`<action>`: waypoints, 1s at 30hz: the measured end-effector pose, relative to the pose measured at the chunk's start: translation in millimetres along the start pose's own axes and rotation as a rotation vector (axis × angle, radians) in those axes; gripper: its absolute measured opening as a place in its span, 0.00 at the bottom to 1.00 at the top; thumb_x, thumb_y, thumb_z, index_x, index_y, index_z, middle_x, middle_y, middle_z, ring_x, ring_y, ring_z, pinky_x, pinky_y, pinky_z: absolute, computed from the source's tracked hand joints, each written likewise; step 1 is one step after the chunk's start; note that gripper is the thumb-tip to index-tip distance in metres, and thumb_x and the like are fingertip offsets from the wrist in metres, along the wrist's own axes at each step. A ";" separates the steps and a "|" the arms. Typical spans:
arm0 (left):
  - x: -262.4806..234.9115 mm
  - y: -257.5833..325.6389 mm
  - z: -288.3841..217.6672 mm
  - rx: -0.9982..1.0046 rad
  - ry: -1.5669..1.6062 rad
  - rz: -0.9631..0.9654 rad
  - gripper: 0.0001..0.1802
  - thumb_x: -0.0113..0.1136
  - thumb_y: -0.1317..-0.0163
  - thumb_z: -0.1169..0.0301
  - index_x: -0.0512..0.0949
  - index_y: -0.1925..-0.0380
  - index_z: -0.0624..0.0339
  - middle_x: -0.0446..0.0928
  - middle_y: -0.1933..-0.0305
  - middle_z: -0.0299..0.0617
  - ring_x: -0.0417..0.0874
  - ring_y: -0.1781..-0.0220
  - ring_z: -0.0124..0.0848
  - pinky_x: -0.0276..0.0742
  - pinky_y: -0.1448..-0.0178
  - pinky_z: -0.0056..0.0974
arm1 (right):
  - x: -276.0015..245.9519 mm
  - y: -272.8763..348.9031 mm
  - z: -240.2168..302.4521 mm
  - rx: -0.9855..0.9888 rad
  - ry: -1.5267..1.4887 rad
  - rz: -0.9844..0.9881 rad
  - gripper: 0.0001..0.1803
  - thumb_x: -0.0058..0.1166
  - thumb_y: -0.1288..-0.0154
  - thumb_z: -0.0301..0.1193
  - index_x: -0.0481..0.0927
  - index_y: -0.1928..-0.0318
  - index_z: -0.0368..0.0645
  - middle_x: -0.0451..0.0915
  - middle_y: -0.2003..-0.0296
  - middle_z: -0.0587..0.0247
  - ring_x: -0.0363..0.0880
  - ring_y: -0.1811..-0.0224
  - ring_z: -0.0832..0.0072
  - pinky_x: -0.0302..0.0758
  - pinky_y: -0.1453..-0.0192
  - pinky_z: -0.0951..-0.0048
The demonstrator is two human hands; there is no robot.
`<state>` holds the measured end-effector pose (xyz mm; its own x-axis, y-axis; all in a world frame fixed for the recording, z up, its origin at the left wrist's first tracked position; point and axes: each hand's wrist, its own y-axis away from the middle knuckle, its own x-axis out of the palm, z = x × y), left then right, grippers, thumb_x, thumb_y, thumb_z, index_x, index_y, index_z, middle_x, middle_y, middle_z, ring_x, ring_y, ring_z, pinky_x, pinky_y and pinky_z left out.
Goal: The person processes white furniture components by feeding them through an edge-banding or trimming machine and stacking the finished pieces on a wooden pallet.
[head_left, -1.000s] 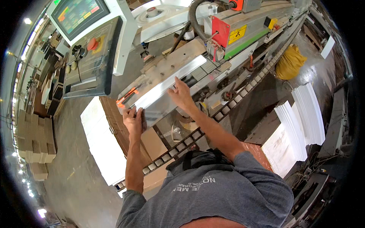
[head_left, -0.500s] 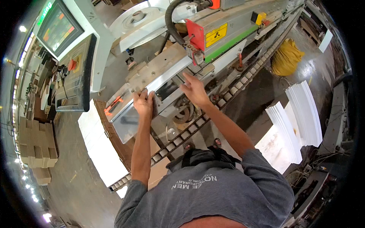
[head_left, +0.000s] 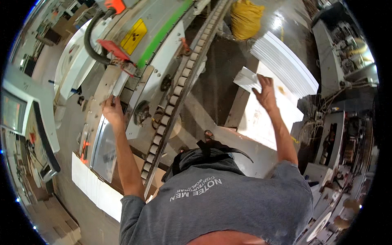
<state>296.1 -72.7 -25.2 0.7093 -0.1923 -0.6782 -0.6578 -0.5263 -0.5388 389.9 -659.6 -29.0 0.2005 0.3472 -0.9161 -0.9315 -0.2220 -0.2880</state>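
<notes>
My left hand [head_left: 114,109] rests at the feed edge of a long woodworking machine [head_left: 157,34], its fingers drawn together. A narrow white strip [head_left: 121,83] runs from just beyond those fingertips toward the machine's head; what the fingers grip is hidden. A clear plate [head_left: 104,149] slopes down beside the wrist. Far to the right, my right hand [head_left: 267,93] reaches over a low pile of white strips [head_left: 246,78], thumb apart from the other fingers. Its fingertips are at the pile; I cannot tell whether they touch it.
A roller track [head_left: 171,107] runs diagonally between my arms. More stacked white strips [head_left: 286,57] lie beyond my right hand, on a white sheet [head_left: 259,118]. Behind them sits a yellow sack [head_left: 247,19]. A control panel [head_left: 24,106] stands at the left, with white boards [head_left: 96,190] nearer me.
My view has turned to the right. My right hand has left the machine and swung across to the white strips. The left hand stays at the machine's feed edge.
</notes>
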 end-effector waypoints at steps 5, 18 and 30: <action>-3.4 28.0 -18.8 -0.019 0.140 0.060 0.12 0.69 0.41 0.74 0.85 0.57 0.66 0.82 0.61 0.49 0.83 0.65 0.41 0.80 0.57 0.42 | -1.3 28.4 -103.0 0.068 0.121 0.084 0.35 0.70 0.52 0.27 0.77 0.40 0.37 0.81 0.50 0.47 0.74 0.45 0.49 0.74 0.41 0.54; -77.3 85.4 -95.5 0.338 0.306 0.173 0.22 0.70 0.49 0.76 0.82 0.50 0.59 0.80 0.48 0.51 0.79 0.43 0.52 0.78 0.43 0.50 | -32.8 33.3 4.0 -0.200 -0.023 0.162 0.32 0.64 0.47 0.22 0.76 0.38 0.36 0.79 0.50 0.43 0.74 0.47 0.46 0.71 0.40 0.52; -215.2 112.1 -28.6 0.397 -0.052 0.400 0.24 0.72 0.48 0.67 0.81 0.49 0.55 0.79 0.43 0.45 0.76 0.38 0.44 0.67 0.34 0.51 | 5.8 9.4 357.0 -1.028 -0.612 0.519 0.31 0.63 0.44 0.22 0.73 0.38 0.35 0.74 0.50 0.50 0.69 0.46 0.52 0.70 0.39 0.54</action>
<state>77.0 -114.1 74.7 0.3788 -0.2662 -0.8864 -0.9246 -0.0668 -0.3750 273.9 -334.3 62.6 -0.5342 0.3066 -0.7878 -0.1462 -0.9514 -0.2711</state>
